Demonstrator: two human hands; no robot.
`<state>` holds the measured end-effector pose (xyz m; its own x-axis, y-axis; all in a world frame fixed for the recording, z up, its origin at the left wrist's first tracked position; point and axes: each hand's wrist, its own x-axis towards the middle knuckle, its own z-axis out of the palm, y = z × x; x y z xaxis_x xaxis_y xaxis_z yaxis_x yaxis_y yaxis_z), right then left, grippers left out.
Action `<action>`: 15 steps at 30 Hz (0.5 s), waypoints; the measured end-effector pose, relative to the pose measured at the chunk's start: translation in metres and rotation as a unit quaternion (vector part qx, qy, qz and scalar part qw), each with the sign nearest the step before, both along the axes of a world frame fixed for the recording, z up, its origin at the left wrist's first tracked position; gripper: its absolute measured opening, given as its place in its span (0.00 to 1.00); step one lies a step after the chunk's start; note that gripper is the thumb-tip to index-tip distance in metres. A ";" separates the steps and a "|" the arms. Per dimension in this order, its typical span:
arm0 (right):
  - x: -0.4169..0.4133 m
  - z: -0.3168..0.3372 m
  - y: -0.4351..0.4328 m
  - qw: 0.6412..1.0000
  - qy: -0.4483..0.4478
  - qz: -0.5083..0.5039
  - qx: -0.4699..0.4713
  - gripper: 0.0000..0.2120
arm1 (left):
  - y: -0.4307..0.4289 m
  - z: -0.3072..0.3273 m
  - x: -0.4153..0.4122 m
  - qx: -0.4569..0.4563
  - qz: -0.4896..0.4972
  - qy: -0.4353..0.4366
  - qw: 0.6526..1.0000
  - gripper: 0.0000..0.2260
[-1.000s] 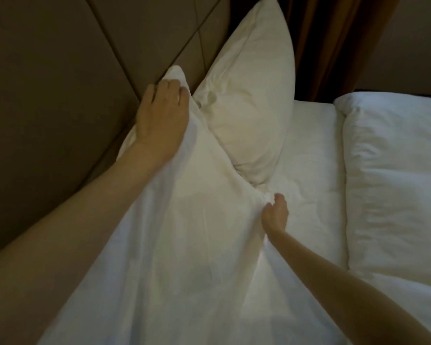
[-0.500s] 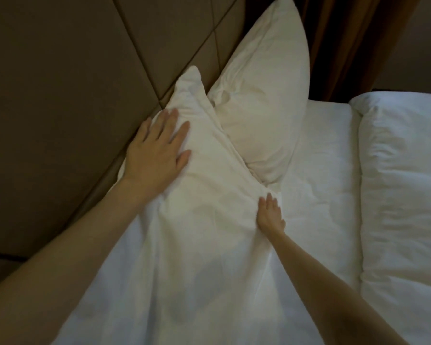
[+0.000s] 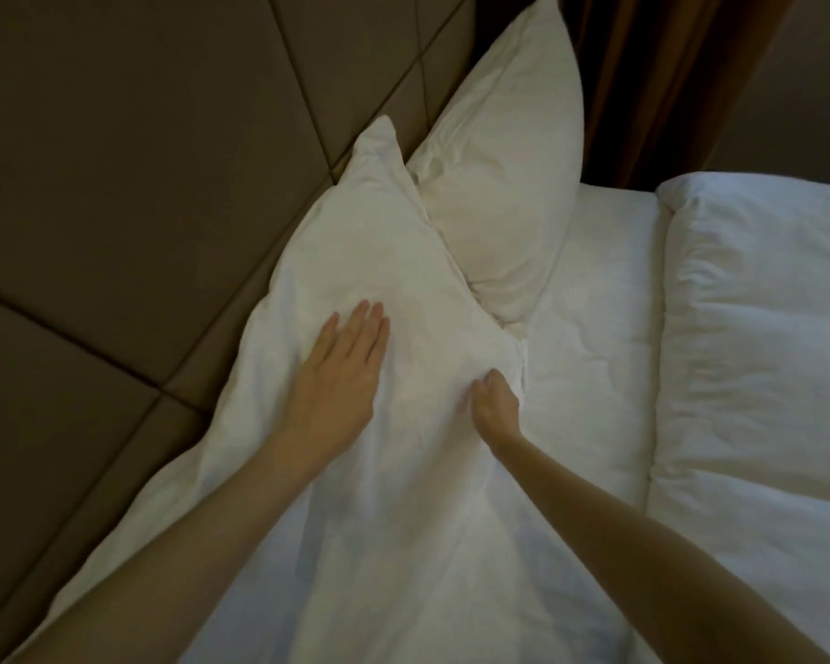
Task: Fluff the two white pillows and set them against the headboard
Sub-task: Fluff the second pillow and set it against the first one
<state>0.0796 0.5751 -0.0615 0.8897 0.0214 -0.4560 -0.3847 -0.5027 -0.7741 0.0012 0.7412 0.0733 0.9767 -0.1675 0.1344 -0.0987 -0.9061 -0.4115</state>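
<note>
Near pillow point(image 3: 384, 261), leant against the headboard point(image 3: 140, 160), is pressed by the flat, spread left hand point(image 3: 336, 376); its edge is pinched by the curled right hand point(image 3: 494, 400).

- Two white pillows: the near pillow point(image 3: 379, 261) and the far pillow point(image 3: 504, 151), both leaning on the headboard at the bed's head edge, touching each other.
- Two bare hands: the left hand point(image 3: 336, 376) lies flat with fingers spread on the near pillow; the right hand point(image 3: 494, 404) is curled at that pillow's lower edge.
- One padded headboard point(image 3: 140, 160).
- One folded white duvet point(image 3: 758, 352) along the bed's right side.
- One brown curtain point(image 3: 652, 74) beyond the bed's far corner.
</note>
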 end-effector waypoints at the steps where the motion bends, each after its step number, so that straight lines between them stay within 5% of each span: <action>1: -0.013 0.009 0.007 1.000 -0.015 0.006 0.009 0.22 | -0.001 -0.003 -0.017 -0.002 0.011 0.014 1.000 0.25; 7: -0.082 0.022 0.044 0.990 -0.094 0.102 0.022 0.27 | 0.028 -0.003 -0.080 0.052 0.084 0.085 0.992 0.32; 15: -0.137 -0.007 0.043 0.991 0.109 0.061 0.047 0.33 | 0.057 0.025 -0.133 0.054 0.131 0.029 0.990 0.28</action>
